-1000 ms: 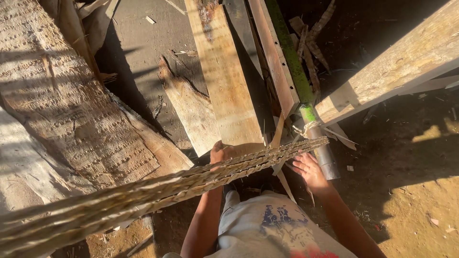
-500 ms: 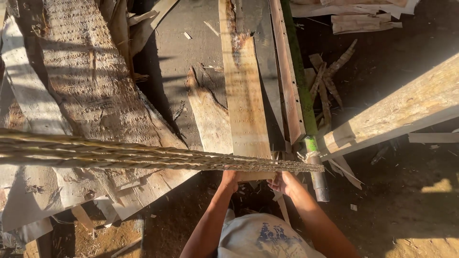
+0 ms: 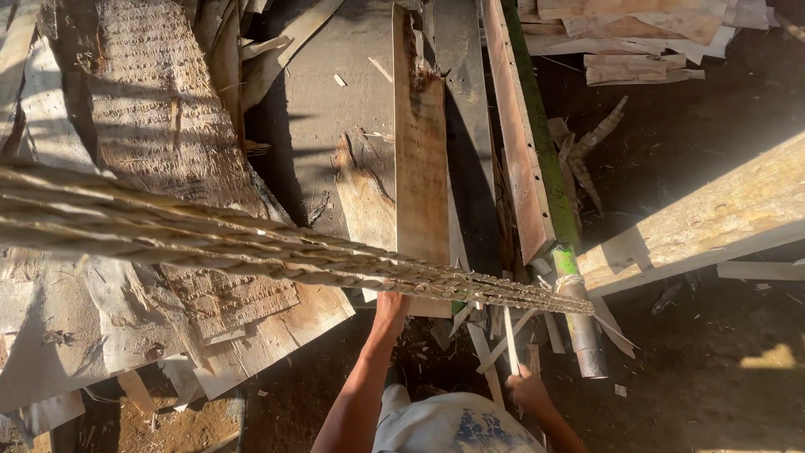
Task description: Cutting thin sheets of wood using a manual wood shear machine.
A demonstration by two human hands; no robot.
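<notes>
A long bundle of thin split cane strips point(image 3: 277, 256) runs from the left edge down to the right, ending near a grey pipe. My left hand point(image 3: 391, 307) reaches up under the bundle where it crosses an upright plank point(image 3: 419, 159), and its fingers are hidden behind the strips. My right hand point(image 3: 528, 391) is lower and closer to my body, closed around a single thin pale strip point(image 3: 508, 340) that rises toward the bundle's end.
Rough planks and bark slabs point(image 3: 159, 126) are piled at the left and centre. A green-edged board point(image 3: 541, 151) leads to a grey pipe point(image 3: 584, 331). A pale beam point(image 3: 713, 218) crosses at the right above dark dirt ground point(image 3: 713, 369). Scrap wood point(image 3: 637, 67) lies top right.
The bundle's left end has swung upward in view. My right hand has dropped from the bundle toward my body and now holds a thin strip. My left hand stays at the bundle.
</notes>
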